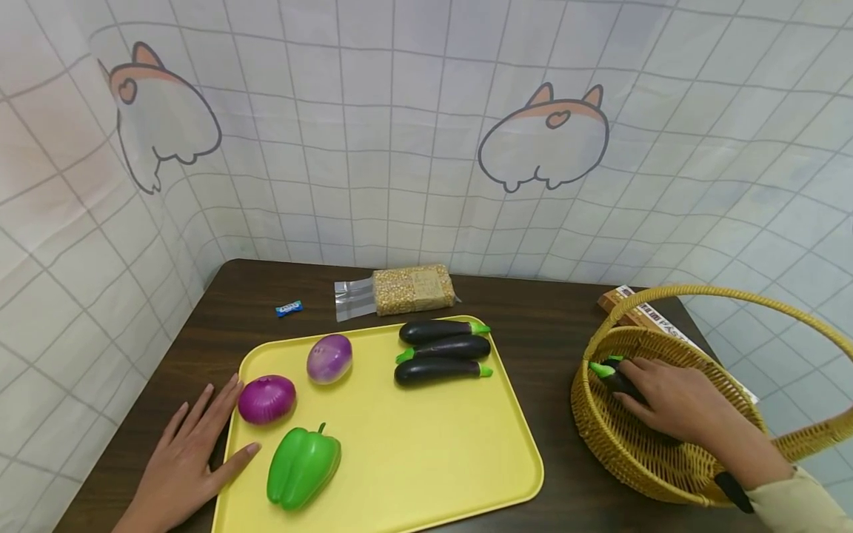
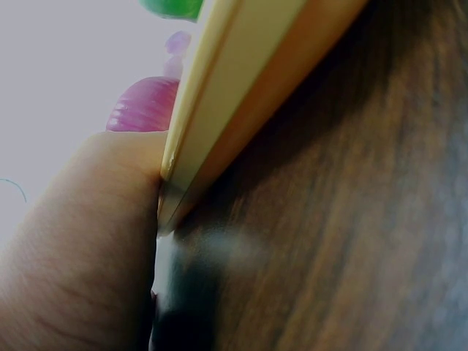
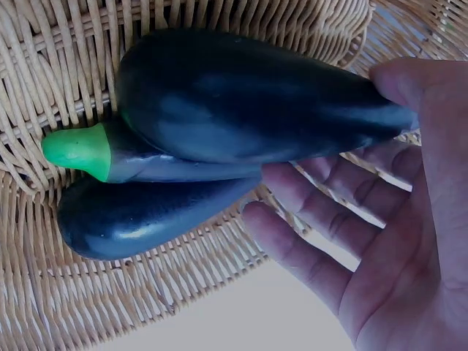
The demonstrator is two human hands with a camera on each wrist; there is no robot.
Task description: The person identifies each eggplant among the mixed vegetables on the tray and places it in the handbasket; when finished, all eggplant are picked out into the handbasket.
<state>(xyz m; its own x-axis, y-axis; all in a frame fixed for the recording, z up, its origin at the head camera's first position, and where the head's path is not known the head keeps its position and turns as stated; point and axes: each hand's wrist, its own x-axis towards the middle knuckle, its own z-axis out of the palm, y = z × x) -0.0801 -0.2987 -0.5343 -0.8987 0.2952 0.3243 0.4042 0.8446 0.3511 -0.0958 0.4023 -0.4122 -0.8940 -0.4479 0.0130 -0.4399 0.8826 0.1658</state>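
Note:
In the head view my right hand (image 1: 680, 400) reaches into a wicker basket (image 1: 586, 418). The right wrist view shows three dark eggplants there; my thumb and fingers pinch the stem end of the uppermost eggplant (image 3: 248, 95). Below it lie an eggplant with a green cap (image 3: 77, 151) and another eggplant (image 3: 139, 223). My left hand (image 1: 186, 455) lies spread at the left edge of a yellow tray (image 1: 426, 451), its thumb over the rim. On that tray are a purple onion (image 1: 266, 400), a paler onion (image 1: 329, 359), a green bell pepper (image 1: 303, 466) and three eggplants (image 1: 443, 371).
Behind the tray lie a bag of corn kernels (image 1: 413, 290) and a small blue wrapped candy (image 1: 289, 309). A long brown and white box (image 1: 640, 314) sits partly behind the basket. The basket's tall handle (image 1: 720, 290) arches over its right side. Dark wooden tabletop (image 1: 533, 333) surrounds the tray.

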